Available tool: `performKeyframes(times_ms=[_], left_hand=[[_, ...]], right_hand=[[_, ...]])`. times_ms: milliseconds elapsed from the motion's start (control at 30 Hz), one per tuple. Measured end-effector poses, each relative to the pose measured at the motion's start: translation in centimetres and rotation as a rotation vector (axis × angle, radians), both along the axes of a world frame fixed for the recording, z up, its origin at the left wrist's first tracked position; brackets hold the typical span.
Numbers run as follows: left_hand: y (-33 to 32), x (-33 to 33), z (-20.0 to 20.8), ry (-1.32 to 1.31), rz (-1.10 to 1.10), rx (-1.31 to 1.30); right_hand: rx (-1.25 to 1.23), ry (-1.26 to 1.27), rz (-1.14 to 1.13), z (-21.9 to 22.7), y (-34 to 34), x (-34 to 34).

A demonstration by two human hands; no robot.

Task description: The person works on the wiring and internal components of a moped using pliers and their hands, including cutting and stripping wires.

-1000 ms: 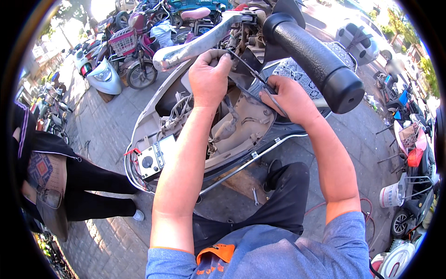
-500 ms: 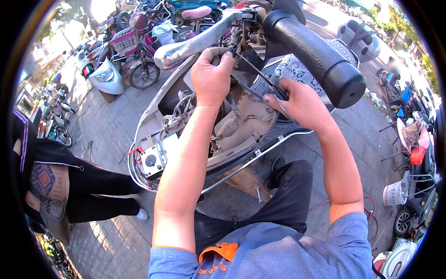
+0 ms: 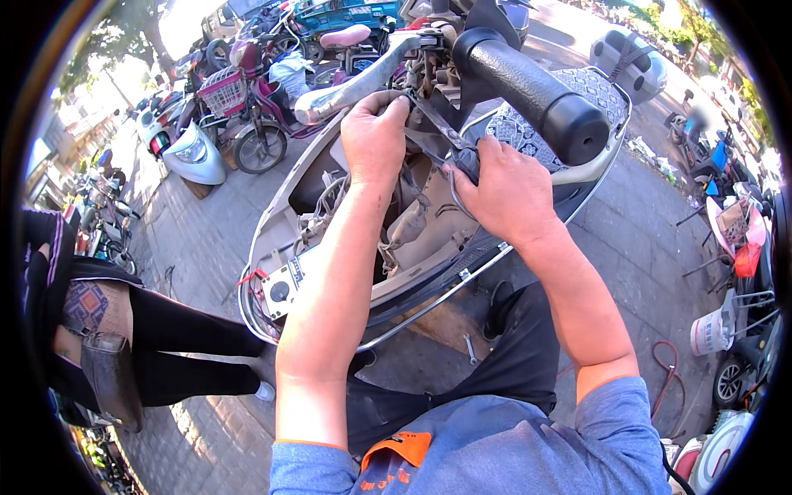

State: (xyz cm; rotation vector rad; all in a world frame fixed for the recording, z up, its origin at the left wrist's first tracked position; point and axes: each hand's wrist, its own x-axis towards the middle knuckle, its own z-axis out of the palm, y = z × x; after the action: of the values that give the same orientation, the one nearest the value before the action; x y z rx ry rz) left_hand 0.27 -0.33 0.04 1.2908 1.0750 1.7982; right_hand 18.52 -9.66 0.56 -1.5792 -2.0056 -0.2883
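Note:
Under the scooter's handlebar, my left hand [image 3: 375,136] is closed, thumb and forefinger pinched together by the bracket; what lies in the pinch is too small to make out. My right hand [image 3: 505,183] is closed around a dark cable bundle [image 3: 467,162], from which a grey strand hangs. Strands stretch between the two hands. A worn silver brake lever [image 3: 330,101] sticks out above my left hand, and the black handlebar grip [image 3: 532,95] lies above my right. Below them, the opened scooter body [image 3: 276,223] shows loose wires [image 3: 330,198] inside.
A small white box with a black dial [image 3: 283,289] rests on the scooter's rim. A wrench [image 3: 470,350] lies below. A person in black trousers [image 3: 194,338] stands at left. Parked scooters [image 3: 194,153] stand behind; a white bucket [image 3: 709,332] and red hose [image 3: 672,375] are at right.
My right hand has moved slightly left and down, nearer my left hand, with the cable bundle. My left hand stays pinched by the bracket. The view has shifted a little.

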Motion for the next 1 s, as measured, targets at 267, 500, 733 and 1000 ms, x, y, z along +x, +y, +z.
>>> performKeyframes(times_ms=[267,500,733,1000], left_hand=[[-0.2,0.0,0.2,-0.073,-0.022,-0.053],[0.1,0.4,0.5,-0.171,-0.059,-0.076],[0.4,0.2,0.6,-0.188,-0.1,-0.069],[0.6,0.4,0.5,-0.26,-0.152,-0.043]], right_hand=[[0.047,-0.013,-0.052,-0.8,-0.2,-1.6],[0.018,-0.066,-0.09,-0.5,-0.3,-2.1],[-0.042,-0.126,-0.058,0.8,-1.4,-2.3],[-0.187,-0.055,-0.118,2.3,-2.7,-2.7]])
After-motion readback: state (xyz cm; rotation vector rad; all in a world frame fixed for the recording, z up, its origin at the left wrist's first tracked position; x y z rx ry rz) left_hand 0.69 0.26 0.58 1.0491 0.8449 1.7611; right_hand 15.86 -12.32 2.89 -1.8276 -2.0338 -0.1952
